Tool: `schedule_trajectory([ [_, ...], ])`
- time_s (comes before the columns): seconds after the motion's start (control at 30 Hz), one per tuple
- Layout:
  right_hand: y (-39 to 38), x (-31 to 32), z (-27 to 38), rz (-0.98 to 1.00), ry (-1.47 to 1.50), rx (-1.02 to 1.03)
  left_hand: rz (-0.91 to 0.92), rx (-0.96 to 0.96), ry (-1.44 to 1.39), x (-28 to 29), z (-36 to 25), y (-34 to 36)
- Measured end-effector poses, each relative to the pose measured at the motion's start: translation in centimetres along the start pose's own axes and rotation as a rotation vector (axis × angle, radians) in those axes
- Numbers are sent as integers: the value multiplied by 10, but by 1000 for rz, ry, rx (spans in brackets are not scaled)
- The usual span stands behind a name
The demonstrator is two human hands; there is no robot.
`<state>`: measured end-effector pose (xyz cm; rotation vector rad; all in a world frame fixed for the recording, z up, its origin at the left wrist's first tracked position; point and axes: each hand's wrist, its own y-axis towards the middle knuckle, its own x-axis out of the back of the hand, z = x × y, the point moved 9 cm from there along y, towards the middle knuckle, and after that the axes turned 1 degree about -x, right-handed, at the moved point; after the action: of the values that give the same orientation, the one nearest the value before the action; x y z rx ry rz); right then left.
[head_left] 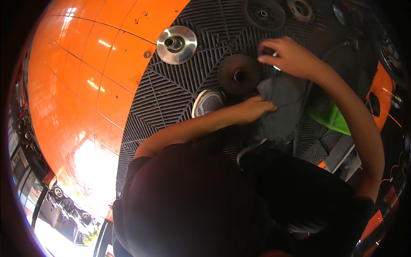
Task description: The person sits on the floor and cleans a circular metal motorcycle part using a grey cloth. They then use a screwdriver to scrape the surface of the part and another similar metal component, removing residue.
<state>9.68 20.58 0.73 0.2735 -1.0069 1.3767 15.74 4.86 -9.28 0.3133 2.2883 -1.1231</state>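
My left hand [257, 109] is closed on a dark grey cloth [282, 107], which hangs below it and to its right. My right hand [289, 58] is curled above the cloth, slightly blurred, with a small pale shiny object [276, 65] partly showing under its fingers; I cannot make out what it is. Between the hands and a little left lies a dark, rust-tinged round plate [231, 66] with a central hub. A polished silver disc [184, 51] with a raised hub rests on the black ribbed mat [158, 90], up and to the left.
Orange floor tiles [77, 64] border the mat, with a small washer [147, 54] on them. More round metal parts [302, 8] lie at the top. A grey sneaker [207, 103] is beside my left forearm. A green cloth [327, 118] lies at right. Motorbikes [70, 205] show at lower left.
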Motion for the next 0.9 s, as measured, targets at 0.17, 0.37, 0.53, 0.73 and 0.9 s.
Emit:
schedule_trajectory([
  [0.17, 94, -49, -24, -142, -48, 103, 33, 71, -344, 2, 28, -16],
  [0.37, 111, -78, -29, -251, -211, 33, -196, 88, -190, 18, 37, -11],
  [0.53, 104, -84, -23, -354, -258, 85, -30, 110, -289, 18, 63, 9],
  [0.73, 99, -84, -23, -412, -287, 74, -90, 123, -280, 21, 61, 7],
  [0.9, 101, -85, -20, -373, -333, 56, -186, 98, -320, 29, 53, 0],
])
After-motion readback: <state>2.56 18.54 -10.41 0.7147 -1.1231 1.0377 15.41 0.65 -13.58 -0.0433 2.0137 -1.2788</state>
